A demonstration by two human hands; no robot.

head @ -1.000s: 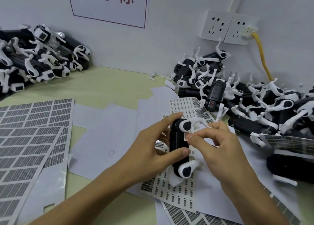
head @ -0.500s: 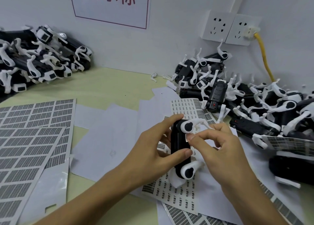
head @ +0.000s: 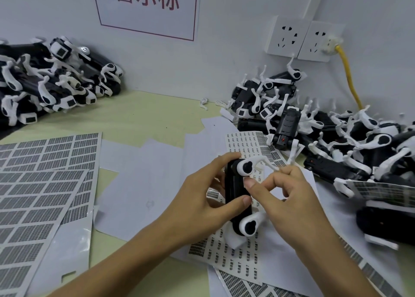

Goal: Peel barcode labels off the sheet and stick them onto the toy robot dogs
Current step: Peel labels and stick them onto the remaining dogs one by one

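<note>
My left hand (head: 202, 198) grips a black toy robot dog (head: 235, 191) with white legs, thumb on its near side and fingers over its far end. It is held on its side above a barcode label sheet (head: 247, 254). My right hand (head: 292, 198) has its thumb and forefinger curled against the dog's black body near the upper white leg joint, pinching or pressing a small label there; the label itself is barely visible under the fingertips.
A heap of black-and-white robot dogs (head: 336, 139) fills the right side. Another heap (head: 49, 83) lies at the back left. Large label sheets (head: 42, 184) cover the left of the table, blank backing sheets (head: 143, 184) the middle. Wall sockets with a yellow cable (head: 348, 72) are behind.
Both hands stay on the dog with almost no shift. My right thumb and forefinger keep working at the same spot on its body.
</note>
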